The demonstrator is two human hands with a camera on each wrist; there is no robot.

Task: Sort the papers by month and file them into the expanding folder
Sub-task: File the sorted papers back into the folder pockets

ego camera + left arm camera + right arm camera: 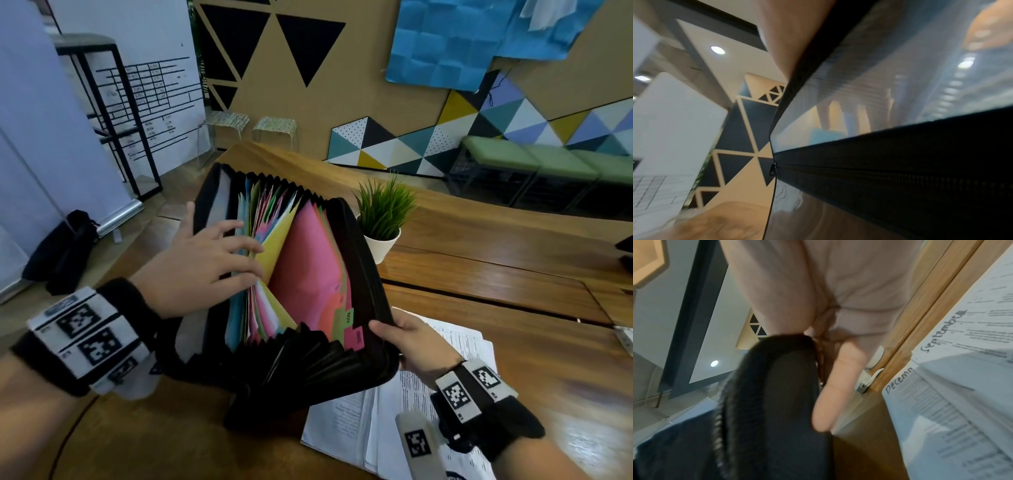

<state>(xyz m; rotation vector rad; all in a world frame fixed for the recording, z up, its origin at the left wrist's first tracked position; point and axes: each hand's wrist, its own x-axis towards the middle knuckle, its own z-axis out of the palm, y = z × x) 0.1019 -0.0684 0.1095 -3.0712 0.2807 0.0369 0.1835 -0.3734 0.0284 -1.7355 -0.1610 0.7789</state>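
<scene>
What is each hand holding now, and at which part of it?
The right hand grips the expanding folder by the near corner of its right cover. The left hand holds nothing: its spread fingers press the coloured dividers apart.

The head view looked forward and down over the expanding folder (291, 274) on the desk (496, 274). Both wrist views looked upward, very close against the folder's black edge, which all three shared.

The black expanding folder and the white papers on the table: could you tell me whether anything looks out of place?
The black expanding folder lies partly on the loosely fanned white printed papers, none filed yet; otherwise nothing stands out.
</scene>
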